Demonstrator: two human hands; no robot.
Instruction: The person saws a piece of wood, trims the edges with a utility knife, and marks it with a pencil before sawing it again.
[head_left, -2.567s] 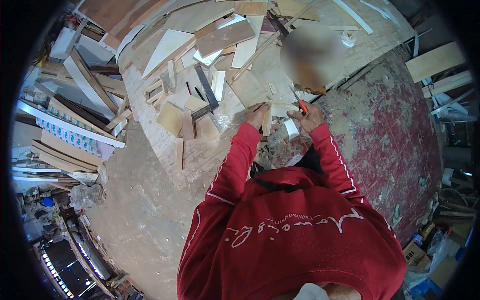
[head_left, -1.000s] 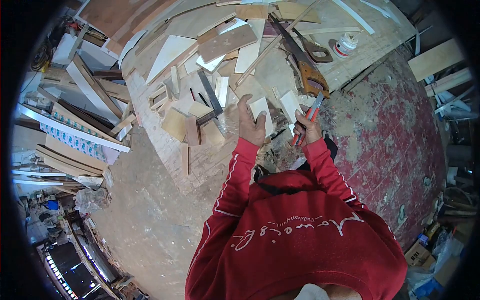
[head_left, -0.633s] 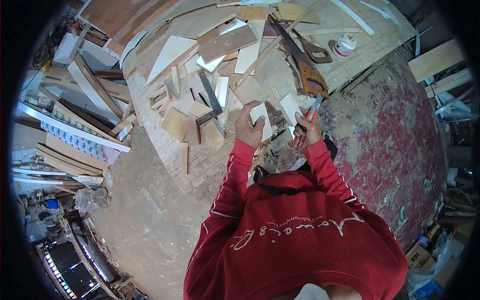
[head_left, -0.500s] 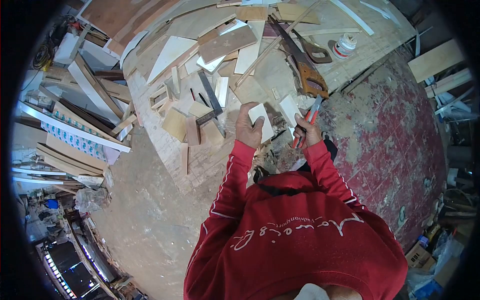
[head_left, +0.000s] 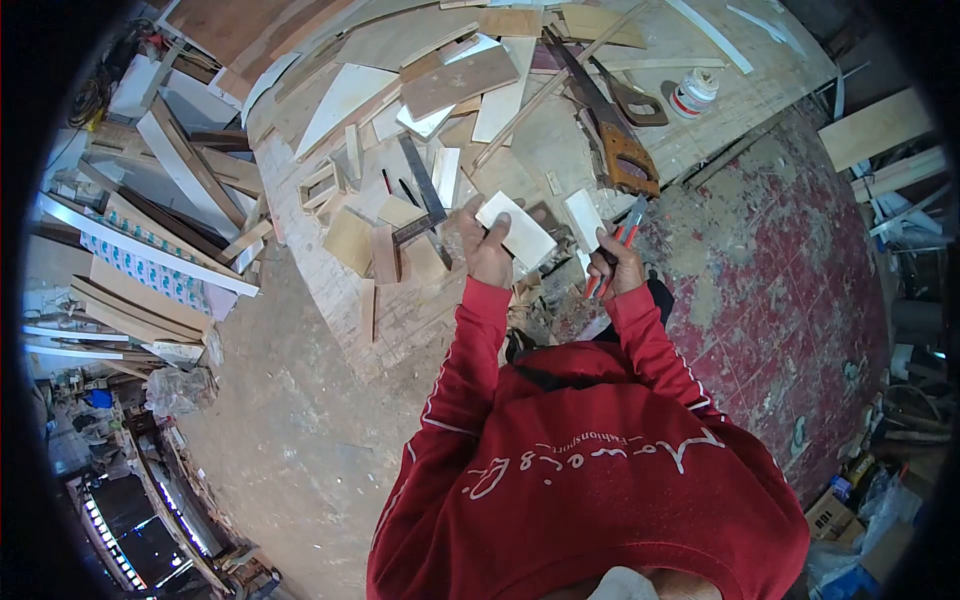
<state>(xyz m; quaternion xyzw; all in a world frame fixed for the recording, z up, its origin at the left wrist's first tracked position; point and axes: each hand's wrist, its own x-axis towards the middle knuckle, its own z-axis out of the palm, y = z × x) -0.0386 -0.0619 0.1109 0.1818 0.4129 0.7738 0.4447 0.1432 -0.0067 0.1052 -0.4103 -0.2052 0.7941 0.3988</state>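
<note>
My left hand grips a white-faced rectangular piece of board, thumb across its face and fingers behind. In my closed right hand is a red utility knife, its blade pointing up and away from me. A second, narrower white piece stands right at my right thumb and fingertips, to the left of the knife. Just left of my left hand, a try square lies on the worktable among small wood offcuts.
Beyond my right hand lies a handsaw, with another saw handle behind it. A white glue jar stands at the back right. A small wooden frame, two pencil-like sticks and stacked boards cover the table. Long planks lean at left.
My left hand has turned the white board piece from nearly upright to a slant, its far end tipping left. The right hand keeps the knife in nearly the same place.
</note>
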